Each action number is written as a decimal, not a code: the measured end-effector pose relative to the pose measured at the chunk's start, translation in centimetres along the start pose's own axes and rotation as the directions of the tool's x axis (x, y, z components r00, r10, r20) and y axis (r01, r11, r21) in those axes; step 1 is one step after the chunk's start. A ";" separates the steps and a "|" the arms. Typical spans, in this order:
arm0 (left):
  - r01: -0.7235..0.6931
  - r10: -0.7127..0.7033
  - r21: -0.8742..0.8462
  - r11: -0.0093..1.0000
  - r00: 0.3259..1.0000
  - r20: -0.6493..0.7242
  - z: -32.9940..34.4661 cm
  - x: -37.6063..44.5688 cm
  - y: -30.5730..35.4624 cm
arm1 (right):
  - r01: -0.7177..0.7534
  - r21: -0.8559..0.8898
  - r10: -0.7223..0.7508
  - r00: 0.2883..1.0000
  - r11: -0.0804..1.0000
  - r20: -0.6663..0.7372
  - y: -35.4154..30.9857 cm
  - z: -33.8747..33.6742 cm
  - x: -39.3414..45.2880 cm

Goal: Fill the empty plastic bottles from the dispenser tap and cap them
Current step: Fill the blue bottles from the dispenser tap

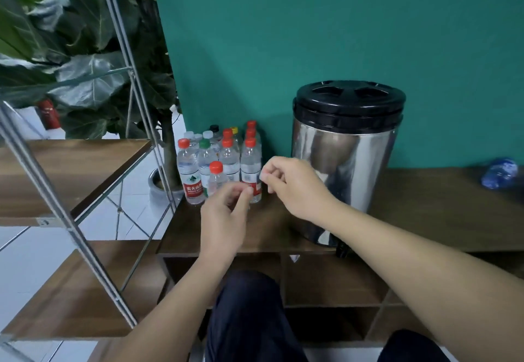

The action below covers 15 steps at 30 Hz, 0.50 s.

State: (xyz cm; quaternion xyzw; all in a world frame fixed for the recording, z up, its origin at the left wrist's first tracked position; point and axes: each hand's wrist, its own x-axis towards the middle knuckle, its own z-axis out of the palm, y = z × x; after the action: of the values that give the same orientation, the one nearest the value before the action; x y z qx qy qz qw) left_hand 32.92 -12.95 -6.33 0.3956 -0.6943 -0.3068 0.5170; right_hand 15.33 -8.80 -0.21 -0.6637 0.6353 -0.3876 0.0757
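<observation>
The steel dispenser (347, 163) with its black lid stands at the far right of the brown table (425, 205), against the green wall; its tap (342, 249) hangs over the near table edge. Left of it, a tight cluster of capped plastic bottles (221, 157) fills the far left corner, and one small bottle with a red cap (216, 178) stands nearest, in front of the rest.

The main risk I see is toppling. The bottles are light, narrow and packed touching one another, so a sideways brush while lifting the front one could knock several over, or send one off the left table edge just beside them. A second risk lies at the tap: it overhangs the edge, so a bottle mouth held off-centre would spill onto the floor and the person's knees.

The left hand (226, 214) reaches for the front bottle, fingers loosely curled just at its lower body; motion blur means I cannot tell whether it grips. The right hand (286, 183) hovers beside the cluster, thumb and forefinger nearly pinched, holding nothing visible.
</observation>
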 end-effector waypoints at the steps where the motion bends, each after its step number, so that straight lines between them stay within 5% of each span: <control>1: -0.012 0.014 -0.043 0.999 0.999 0.041 1.5 -0.5 1.4 | -0.016 0.018 0.017 0.999 1.000 -0.044 0.6 -1.2 -1.5; 8: -0.098 0.180 -0.258 0.961 0.932 0.314 14.5 -3.9 10.5 | -0.203 0.036 0.204 0.939 0.979 -0.277 8.9 -12.8 -13.3; 15: 0.158 0.077 -0.326 0.932 0.793 0.605 32.2 -8.2 14.9 | -0.414 0.142 0.431 0.782 0.899 -0.450 21.5 -21.6 -22.1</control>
State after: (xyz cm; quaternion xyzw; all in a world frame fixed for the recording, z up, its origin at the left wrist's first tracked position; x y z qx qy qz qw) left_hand -0.21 2.11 -6.73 0.1893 -0.7461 -0.5506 0.3229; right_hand -12.33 15.68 -7.38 -0.3888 0.7596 -0.5211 0.0160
